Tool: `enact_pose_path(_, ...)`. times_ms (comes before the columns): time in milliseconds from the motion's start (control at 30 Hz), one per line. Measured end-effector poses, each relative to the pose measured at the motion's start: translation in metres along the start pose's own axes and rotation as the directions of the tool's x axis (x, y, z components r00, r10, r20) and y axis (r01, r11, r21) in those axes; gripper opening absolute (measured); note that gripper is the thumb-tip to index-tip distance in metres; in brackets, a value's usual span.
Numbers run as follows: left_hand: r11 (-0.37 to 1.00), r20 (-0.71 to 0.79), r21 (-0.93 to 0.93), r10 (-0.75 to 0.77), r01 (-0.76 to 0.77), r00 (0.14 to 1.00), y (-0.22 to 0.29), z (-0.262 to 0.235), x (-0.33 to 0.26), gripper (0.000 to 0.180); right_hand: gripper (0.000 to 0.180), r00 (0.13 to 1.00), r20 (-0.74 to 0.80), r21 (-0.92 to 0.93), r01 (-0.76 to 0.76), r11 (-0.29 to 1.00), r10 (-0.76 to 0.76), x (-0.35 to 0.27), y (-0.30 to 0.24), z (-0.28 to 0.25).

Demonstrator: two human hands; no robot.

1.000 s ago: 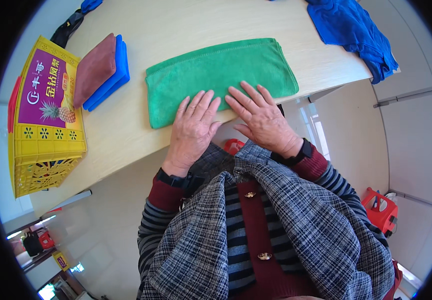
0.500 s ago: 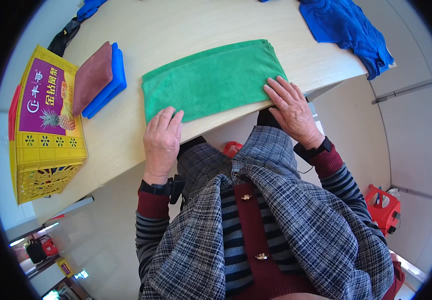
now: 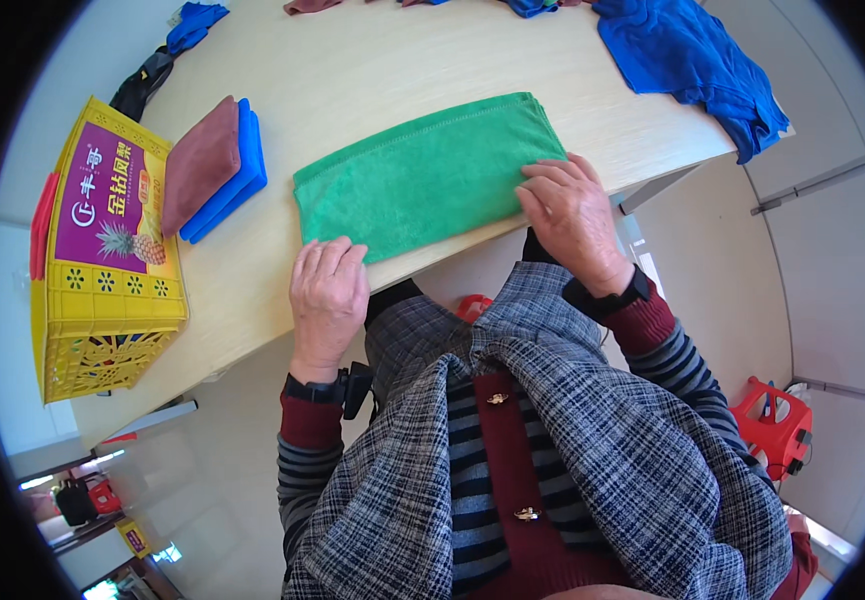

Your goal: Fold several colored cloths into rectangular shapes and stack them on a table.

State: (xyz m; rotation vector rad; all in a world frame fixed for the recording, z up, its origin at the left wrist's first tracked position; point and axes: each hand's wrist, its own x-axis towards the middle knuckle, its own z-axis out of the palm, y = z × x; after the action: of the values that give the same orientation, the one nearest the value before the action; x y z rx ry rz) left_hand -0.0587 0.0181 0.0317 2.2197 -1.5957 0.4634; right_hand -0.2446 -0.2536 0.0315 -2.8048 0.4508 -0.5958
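A green towel [image 3: 427, 180], folded into a long rectangle with a stitched far edge, lies at the near edge of the table in front of me. My left hand [image 3: 329, 295] is at its near left corner, with the fingers bent together over the cloth. At the near right end, my right hand [image 3: 577, 220] holds the edge between bent fingers and thumb; the fingertips are partly hidden. To the left lies a folded brown towel [image 3: 202, 160] on top of folded blue towels [image 3: 252, 175].
A yellow plastic crate [image 3: 112, 300] with a purple pineapple label stands at the table's left edge. Blue cloth [image 3: 687, 65] hangs over the right end of the table [image 3: 352, 75]. Brown cloth [image 3: 312, 5] shows at the far edge. A red stool [image 3: 777, 430] is on the floor at right.
My right hand's fingers have bent from lying flatter on the towel to gripping its edge. The left hand stays at its corner. The whole view has shifted slightly, showing more of the far edge.
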Motion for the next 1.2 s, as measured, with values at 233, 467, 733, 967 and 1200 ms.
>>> enact_pose_path(233,0.994,-0.008,-0.084,-0.076,0.075,0.997,0.011,0.039,0.049,0.036,0.048,0.99,-0.06,0.048,0.133,0.99,-0.13,0.044,-0.067,0.059)
enact_pose_path(467,0.987,0.216,0.043,-0.163,0.158,0.963,0.001,0.061,0.045,0.055,0.061,0.994,0.052,-0.064,0.101,0.993,-0.098,0.046,-0.04,0.074)
enact_pose_path(733,0.942,0.204,0.162,-0.322,0.293,0.924,-0.032,0.056,0.031,0.063,0.065,0.998,0.036,-0.222,-0.041,0.974,0.051,0.056,0.017,0.058)
enact_pose_path(967,0.874,0.131,0.179,-0.476,0.451,0.87,-0.058,0.05,0.015,0.067,0.066,0.982,0.033,-0.183,-0.177,0.967,0.186,0.057,0.039,0.049)
enact_pose_path(1200,0.745,0.031,0.199,-0.654,0.637,0.756,-0.042,0.02,0.02,0.052,0.067,0.991,0.011,-0.287,-0.122,0.95,0.131,0.049,0.006,0.041)
